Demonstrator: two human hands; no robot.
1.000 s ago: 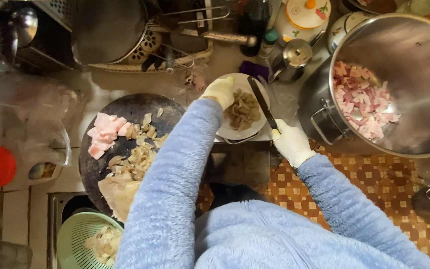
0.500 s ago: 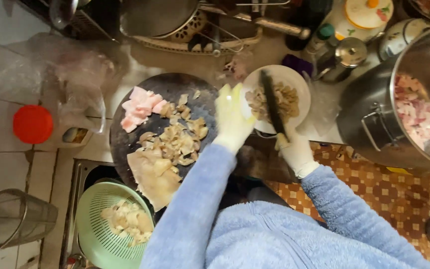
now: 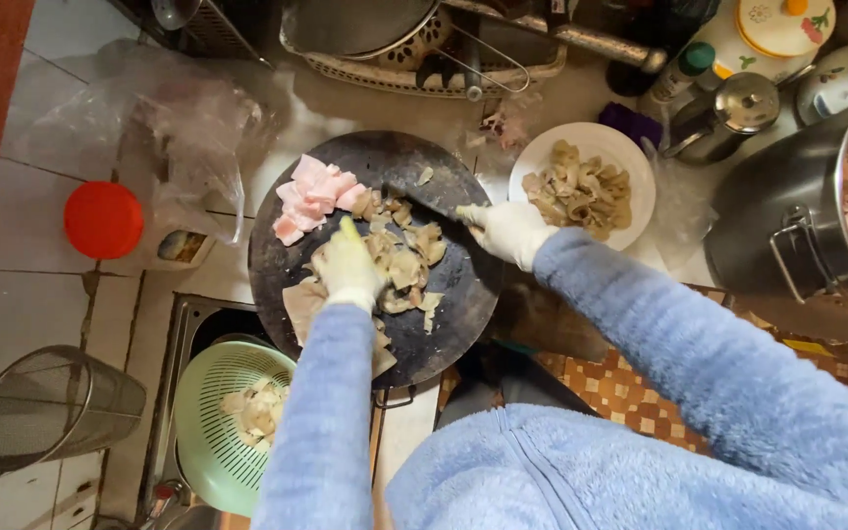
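A round dark cutting board (image 3: 453, 314) carries pale chopped offal pieces (image 3: 406, 257) and pink meat chunks (image 3: 311, 191). My left hand (image 3: 345, 267), in a pale glove, presses down on the pale pieces at the board's middle. My right hand (image 3: 507, 231), also gloved, grips a dark knife (image 3: 432, 204) whose blade lies over the board's upper right, next to the pieces. A white plate (image 3: 630, 157) with a heap of chopped pieces stands just right of the board.
A big steel pot (image 3: 787, 226) with pink meat sits at the right. A green colander (image 3: 208, 451) with pale scraps is below the board. A red lid (image 3: 103, 219), a plastic bag (image 3: 179, 128), a mesh strainer (image 3: 56, 402) and a dish rack (image 3: 414, 49) surround it.
Both hands have left the white plate and come back over the cutting board. The left hand now rests on the pale pieces; the knife has swung down onto the board.
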